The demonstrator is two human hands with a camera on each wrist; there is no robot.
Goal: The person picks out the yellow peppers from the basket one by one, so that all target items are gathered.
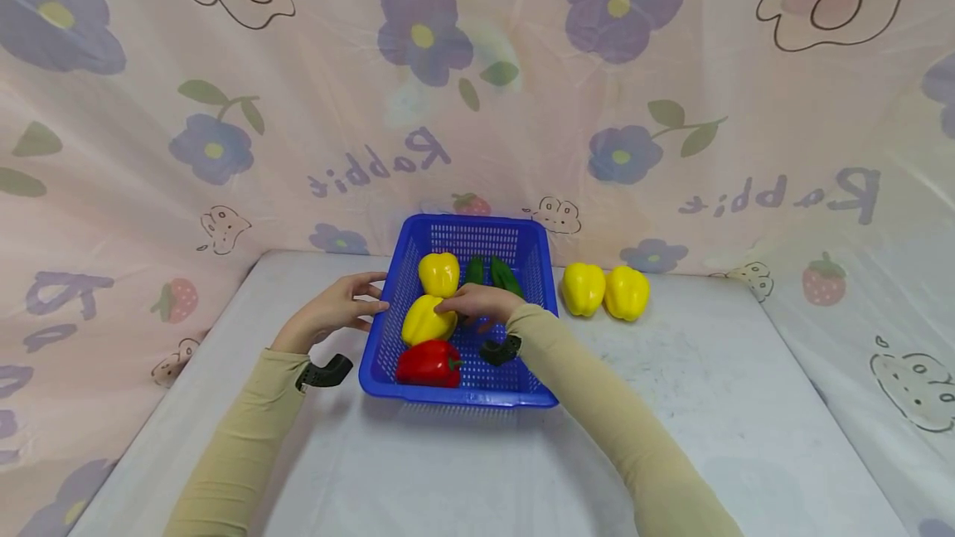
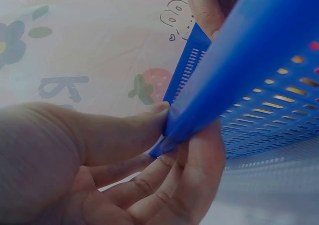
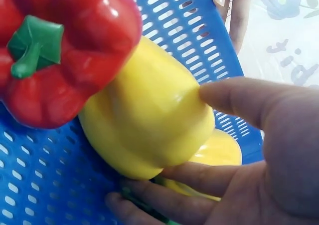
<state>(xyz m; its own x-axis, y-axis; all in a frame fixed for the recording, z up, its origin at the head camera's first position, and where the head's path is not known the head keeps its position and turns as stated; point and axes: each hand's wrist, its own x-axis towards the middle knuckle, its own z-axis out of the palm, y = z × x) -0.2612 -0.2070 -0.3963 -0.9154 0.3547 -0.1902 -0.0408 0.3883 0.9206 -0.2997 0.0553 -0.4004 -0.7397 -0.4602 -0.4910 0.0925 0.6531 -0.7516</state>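
Left hand (image 1: pixel 328 311): the left rim of the blue basket (image 1: pixel 477 397) is pinched between thumb and fingers.
Right hand (image 1: pixel 483 302): the middle yellow pepper (image 1: pixel 425 325), inside the basket's left half, is gripped by thumb and fingers.
Red pepper (image 1: pixel 427 364): laid at the basket's near left.
Far yellow pepper (image 1: pixel 439 273): placed at the basket's far left.
Green vegetables (image 1: pixel 506 277): partly hidden, laid in the basket's far part.
Yellow pair (image 1: pixel 584 289): set on the tabletop (image 1: pixel 716 413), right of the basket.

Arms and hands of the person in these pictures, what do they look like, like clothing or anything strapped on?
The left sleeve and right sleeve are long, plain beige and close-fitting. A curved black piece juts out at the left wrist, another at the right. The left hand and right hand are bare; no gloves show.
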